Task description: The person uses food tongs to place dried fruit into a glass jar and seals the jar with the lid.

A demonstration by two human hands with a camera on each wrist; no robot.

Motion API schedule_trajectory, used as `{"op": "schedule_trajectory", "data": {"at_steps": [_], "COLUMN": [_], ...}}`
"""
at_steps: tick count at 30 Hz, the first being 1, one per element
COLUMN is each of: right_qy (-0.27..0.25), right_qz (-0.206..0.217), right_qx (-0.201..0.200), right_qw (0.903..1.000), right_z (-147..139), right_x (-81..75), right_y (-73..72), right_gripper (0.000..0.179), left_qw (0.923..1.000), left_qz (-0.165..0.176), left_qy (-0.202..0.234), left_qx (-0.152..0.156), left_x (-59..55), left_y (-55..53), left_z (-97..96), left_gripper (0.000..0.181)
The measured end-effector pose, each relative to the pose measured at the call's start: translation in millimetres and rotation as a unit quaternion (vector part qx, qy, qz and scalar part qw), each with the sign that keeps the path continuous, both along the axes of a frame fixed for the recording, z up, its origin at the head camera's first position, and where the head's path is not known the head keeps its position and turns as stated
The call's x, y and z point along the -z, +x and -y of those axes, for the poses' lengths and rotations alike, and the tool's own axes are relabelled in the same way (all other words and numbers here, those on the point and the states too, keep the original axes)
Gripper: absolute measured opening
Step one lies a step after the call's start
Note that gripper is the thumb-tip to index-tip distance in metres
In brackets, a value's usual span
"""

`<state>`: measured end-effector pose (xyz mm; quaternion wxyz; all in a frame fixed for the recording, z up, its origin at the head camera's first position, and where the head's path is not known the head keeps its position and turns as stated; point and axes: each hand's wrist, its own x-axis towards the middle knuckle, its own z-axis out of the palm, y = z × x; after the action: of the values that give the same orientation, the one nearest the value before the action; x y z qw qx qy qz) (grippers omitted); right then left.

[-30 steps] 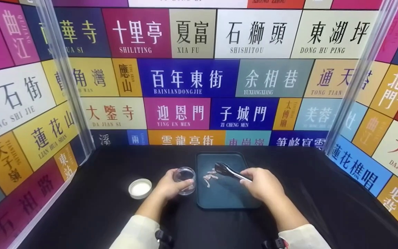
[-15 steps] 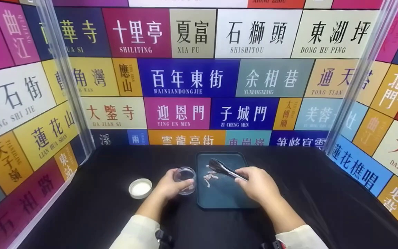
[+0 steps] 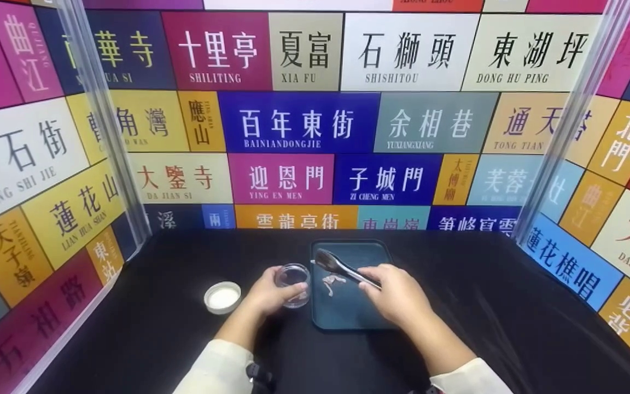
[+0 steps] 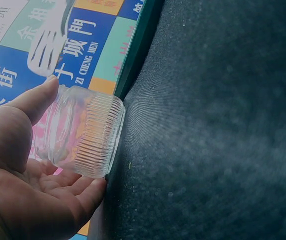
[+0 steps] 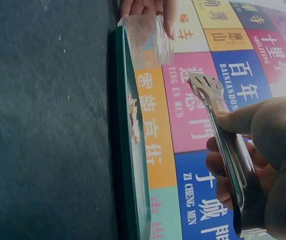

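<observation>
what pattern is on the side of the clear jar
Fine ribs run up the jar; the left wrist view shows them best.

- The place looks like a walled booth, perhaps a display stand or filming set; which is unclear.
- The back wall (image 3: 298,123) rises at the far edge of the worktop (image 3: 145,334), printed with coloured blocks, Chinese characters and romanised names such as SHILITING.
- The left wall (image 3: 14,158) and right wall (image 3: 621,219) carry matching print.
- Clear strips (image 3: 108,123) stand at the worktop's far corners.
- Black cloth (image 3: 473,273) covers the worktop.
</observation>
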<state>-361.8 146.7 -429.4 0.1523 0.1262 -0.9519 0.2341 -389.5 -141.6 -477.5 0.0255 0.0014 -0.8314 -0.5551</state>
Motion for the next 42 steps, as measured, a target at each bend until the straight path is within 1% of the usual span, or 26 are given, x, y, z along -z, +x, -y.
{"op": "schedule_trajectory", "data": {"at_steps": [9,22,29,42], "right_qy": [0.005,-0.005,-0.009,-0.010], "right_qz": [-0.031,-0.019,-0.003,-0.023], "right_qx": [-0.024,-0.059,-0.057,-0.072], "right_qw": [0.9992,0.9981,0.9983,0.9971], "right_z": [13.3,24.0,25.8,26.6], "right_x": [2.6,6.3,8.6,12.4], "right_y": [6.0,8.7,7.5,9.4], "right_gripper": [0.031,0.036,0.037,0.038], "left_qw": [1.0000,0.9998,0.9998,0.9997], "left_qz": [-0.008,-0.011,-0.011,-0.013], "left_qy": [0.001,0.013,0.010,0.014], "left_qx": [0.001,0.009,0.010,0.014], "left_x": [-0.1,-0.5,-0.4,-0.6], "left_y": [0.7,0.0,-0.4,0.5], "left_z": [-0.1,0.6,1.0,1.1], "left_gripper": [0.086,0.088,0.088,0.085]}}
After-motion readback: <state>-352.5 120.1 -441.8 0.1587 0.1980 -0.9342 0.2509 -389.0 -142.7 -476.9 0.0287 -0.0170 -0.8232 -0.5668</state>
